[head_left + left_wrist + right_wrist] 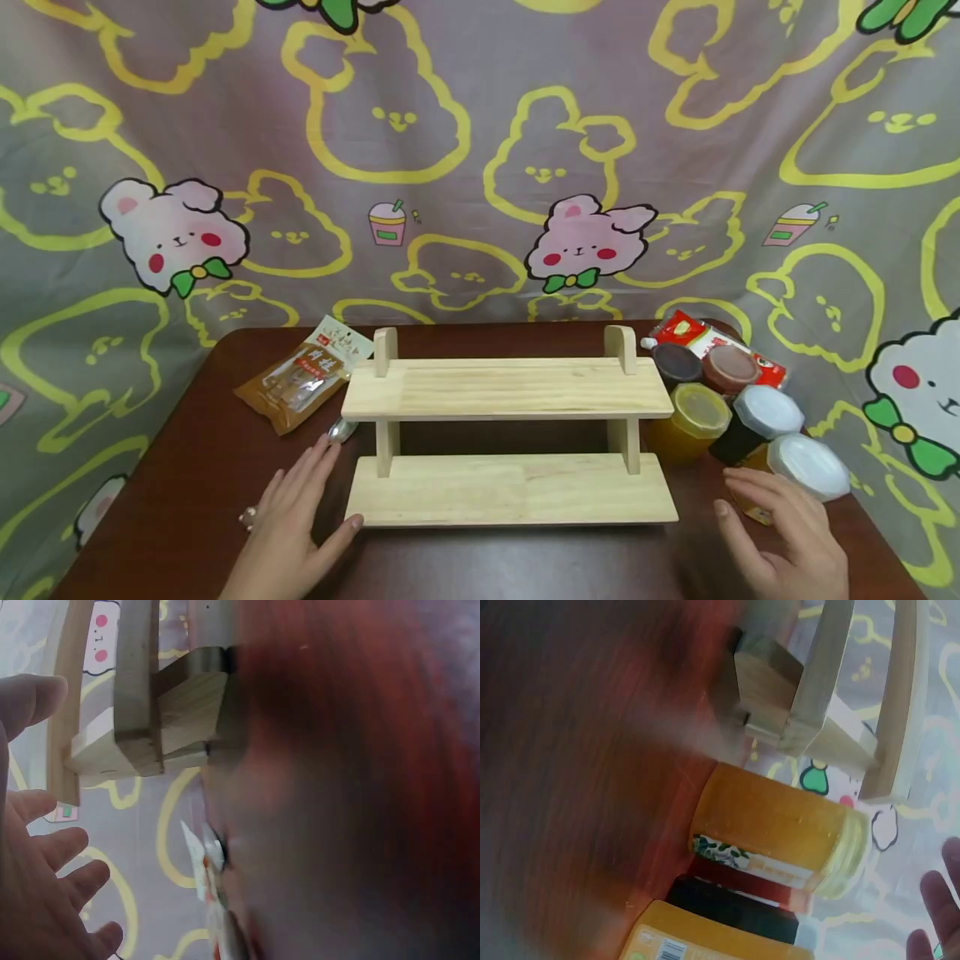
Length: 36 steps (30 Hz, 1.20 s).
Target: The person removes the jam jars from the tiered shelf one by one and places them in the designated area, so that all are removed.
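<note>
A two-tier pale wooden rack stands in the middle of the table, with an upper shelf [510,389] and a lower shelf [510,490]. My left hand [288,521] is beside the rack's left end, fingers straight, its thumb tip at the lower shelf's front corner. In the left wrist view its spread fingers [64,847] hold nothing. To the right of the rack, my right hand [791,529] is over the table with loosely bent fingers, in front of a white-lidded jar [810,467]. Only a few fingertips [939,896] of it show in the right wrist view.
Right of the rack are a yellow-lidded jar [690,421], a dark jar with a white lid [757,421], a brown-lidded jar [730,368] and a dark-lidded one [677,365]. A red packet [678,327] lies behind them. At left are a brown spice packet [300,379] and a shiny metal piece [342,430].
</note>
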Each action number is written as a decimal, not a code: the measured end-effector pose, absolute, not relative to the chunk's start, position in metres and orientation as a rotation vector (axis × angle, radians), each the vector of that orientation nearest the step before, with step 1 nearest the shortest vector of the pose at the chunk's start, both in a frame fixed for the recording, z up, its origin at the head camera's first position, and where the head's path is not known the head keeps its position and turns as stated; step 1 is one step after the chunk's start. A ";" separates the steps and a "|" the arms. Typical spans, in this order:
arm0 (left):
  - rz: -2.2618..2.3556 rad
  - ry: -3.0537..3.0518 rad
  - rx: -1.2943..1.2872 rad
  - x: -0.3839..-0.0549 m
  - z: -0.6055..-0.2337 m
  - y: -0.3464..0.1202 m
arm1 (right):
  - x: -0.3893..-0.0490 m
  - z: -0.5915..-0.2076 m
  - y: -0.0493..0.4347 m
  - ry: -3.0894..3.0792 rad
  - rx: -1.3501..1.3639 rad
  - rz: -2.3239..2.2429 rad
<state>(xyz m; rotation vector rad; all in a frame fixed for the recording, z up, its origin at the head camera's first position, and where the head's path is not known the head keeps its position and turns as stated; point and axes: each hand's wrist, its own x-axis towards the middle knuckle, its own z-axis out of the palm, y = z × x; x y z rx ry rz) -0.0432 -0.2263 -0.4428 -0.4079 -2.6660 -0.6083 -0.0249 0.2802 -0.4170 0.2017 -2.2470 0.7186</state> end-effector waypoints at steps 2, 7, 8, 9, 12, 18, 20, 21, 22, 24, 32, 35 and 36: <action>-0.640 -2.670 -0.397 -0.044 -0.445 -0.226 | -0.024 -0.415 0.279 -2.200 0.099 0.776; -0.706 -2.670 -0.383 -0.046 -0.449 -0.224 | -0.026 -0.413 0.279 -2.072 -0.134 0.909; -0.726 -2.669 -0.383 -0.046 -0.450 -0.223 | -0.026 -0.413 0.279 -2.039 -0.175 0.926; -0.746 -2.675 -0.377 -0.046 -0.450 -0.223 | -0.027 -0.414 0.280 -2.006 -0.205 0.939; -0.804 -2.710 -0.347 -0.046 -0.453 -0.221 | -0.031 -0.416 0.284 -1.896 -0.272 0.978; -0.902 -2.773 -0.292 -0.044 -0.457 -0.218 | -0.041 -0.425 0.294 -1.773 -0.354 1.028; -0.921 -2.782 -0.274 -0.043 -0.458 -0.218 | -0.043 -0.428 0.298 -1.774 -0.413 1.027; -0.932 -2.784 -0.266 -0.043 -0.458 -0.218 | -0.043 -0.428 0.300 -1.776 -0.426 1.037; -0.941 -2.788 -0.258 -0.043 -0.459 -0.217 | -0.044 -0.428 0.301 -1.784 -0.450 1.051; -0.960 -2.803 -0.236 -0.043 -0.459 -0.217 | -0.045 -0.429 0.305 -1.814 -0.514 1.064; -1.043 -2.818 -0.196 -0.045 -0.460 -0.214 | -0.049 -0.429 0.317 -1.987 -0.681 1.110; -1.071 -2.823 -0.184 -0.046 -0.461 -0.212 | -0.052 -0.429 0.324 -2.031 -0.766 1.205; -1.080 -2.825 -0.177 -0.047 -0.462 -0.212 | -0.053 -0.428 0.326 -2.048 -0.796 1.232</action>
